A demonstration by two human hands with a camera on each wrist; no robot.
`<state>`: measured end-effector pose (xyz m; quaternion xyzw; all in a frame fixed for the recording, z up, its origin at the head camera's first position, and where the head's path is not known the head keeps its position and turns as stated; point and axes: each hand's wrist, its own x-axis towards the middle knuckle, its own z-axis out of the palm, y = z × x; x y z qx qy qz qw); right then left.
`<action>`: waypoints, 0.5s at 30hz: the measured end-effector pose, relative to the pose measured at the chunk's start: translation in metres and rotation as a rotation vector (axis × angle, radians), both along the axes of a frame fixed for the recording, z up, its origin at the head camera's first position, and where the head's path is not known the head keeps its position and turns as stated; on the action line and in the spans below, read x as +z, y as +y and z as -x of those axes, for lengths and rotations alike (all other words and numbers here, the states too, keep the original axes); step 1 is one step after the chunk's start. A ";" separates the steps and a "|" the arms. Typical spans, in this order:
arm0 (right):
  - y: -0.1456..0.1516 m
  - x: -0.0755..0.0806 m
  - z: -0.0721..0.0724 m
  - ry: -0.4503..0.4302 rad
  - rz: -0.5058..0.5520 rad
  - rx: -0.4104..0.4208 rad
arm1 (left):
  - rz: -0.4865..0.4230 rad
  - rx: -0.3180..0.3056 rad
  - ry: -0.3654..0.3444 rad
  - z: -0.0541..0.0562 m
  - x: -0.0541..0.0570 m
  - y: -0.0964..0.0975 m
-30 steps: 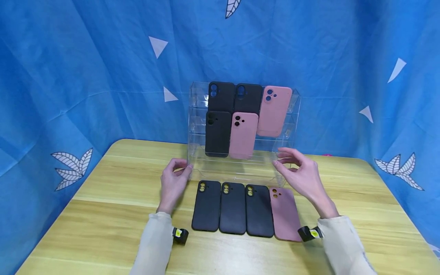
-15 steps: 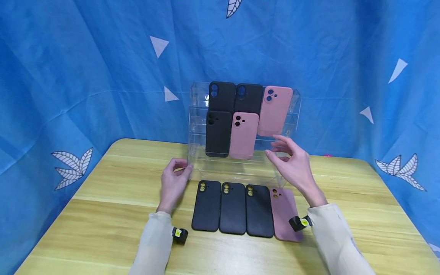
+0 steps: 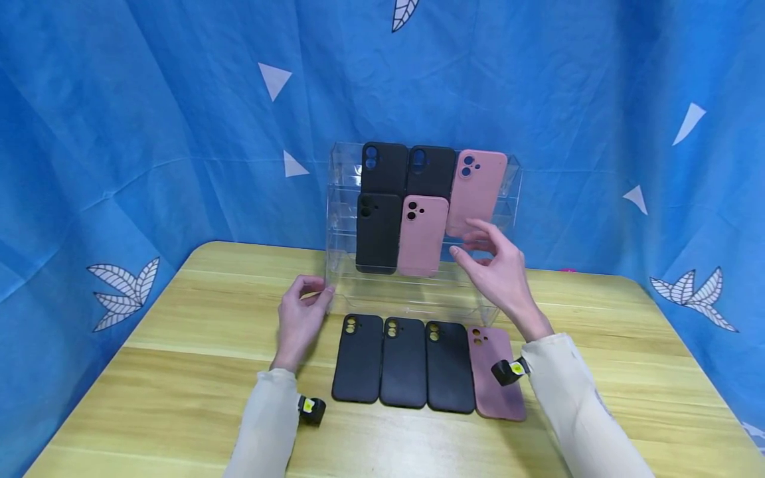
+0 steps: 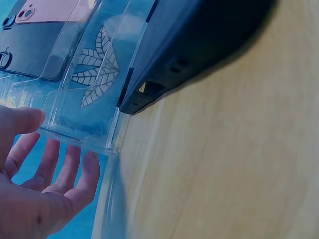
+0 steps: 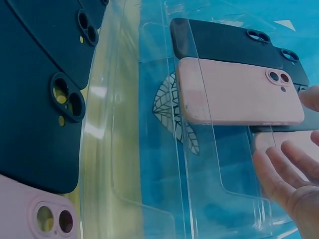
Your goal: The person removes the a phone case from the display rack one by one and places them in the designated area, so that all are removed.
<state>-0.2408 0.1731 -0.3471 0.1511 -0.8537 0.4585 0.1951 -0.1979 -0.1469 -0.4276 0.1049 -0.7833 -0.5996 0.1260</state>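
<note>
A clear display rack [image 3: 412,312] stands upright on the table. My left hand [image 3: 301,318] holds its lower left side; in the left wrist view the thumb is at the front edge and the fingers lie along the side wall. My right hand [image 3: 496,269], empty, hovers at the rack's right front, fingers loosely bent and thumb apart. Its fingertips overlap the lower end of the upper pink phone case [image 3: 478,189]. Left of it, the lower pink phone case [image 5: 234,92] sits beside a black phone case [image 3: 379,236]. Two black phone cases [image 3: 431,172] fill the tier above.
In front of the rack lie three black phone cases [image 3: 404,362] and one pink phone case [image 3: 487,355], side by side on the wooden table [image 3: 197,372]. A blue patterned curtain [image 3: 209,133] hangs behind. Both wrists wear small black cameras [image 3: 312,411].
My right hand has moved left and up from the rack's right side towards the lower end of the upper pink phone case. The left hand and all the phone cases stay put.
</note>
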 end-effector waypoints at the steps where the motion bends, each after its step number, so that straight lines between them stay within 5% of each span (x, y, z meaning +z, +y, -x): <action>1: -0.001 0.001 0.001 0.001 0.008 0.007 | 0.001 0.000 0.000 0.000 0.000 0.000; 15: -0.012 0.006 0.016 -0.018 -0.006 0.043 | 0.004 -0.003 0.019 0.000 -0.001 -0.001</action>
